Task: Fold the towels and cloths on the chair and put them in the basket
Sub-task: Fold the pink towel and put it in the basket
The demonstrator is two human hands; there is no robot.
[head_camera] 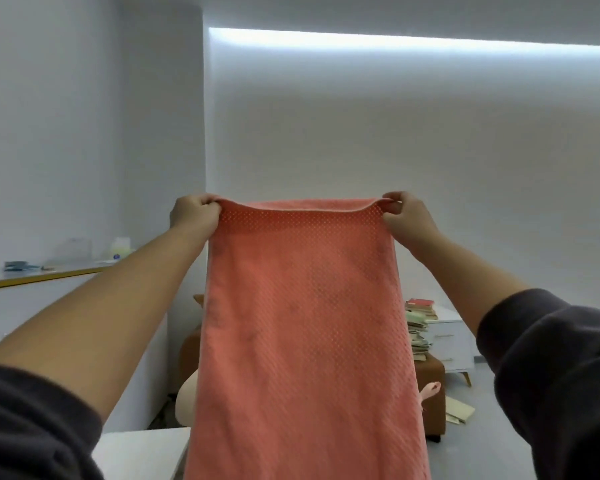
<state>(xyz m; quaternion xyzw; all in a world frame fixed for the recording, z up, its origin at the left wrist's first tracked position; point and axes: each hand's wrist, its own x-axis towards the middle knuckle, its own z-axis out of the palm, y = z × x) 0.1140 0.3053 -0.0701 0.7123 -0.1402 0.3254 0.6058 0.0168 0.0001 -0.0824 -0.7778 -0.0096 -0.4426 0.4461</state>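
A long coral-pink towel (302, 334) with a dotted weave hangs full length in front of me, stretched flat between both raised arms. My left hand (194, 213) pinches its top left corner. My right hand (405, 213) pinches the top right corner. The top edge sags slightly between them. The towel's lower end runs off the bottom of the view. A brown chair (432, 393) shows only in slivers behind the towel. No basket is in view.
A white table corner (142, 452) lies at the lower left. A white cabinet with a yellow-edged top (42, 275) lines the left wall. A stack of books (419, 327) and a white drawer unit (452, 344) stand at the right. Papers lie on the grey floor (459, 410).
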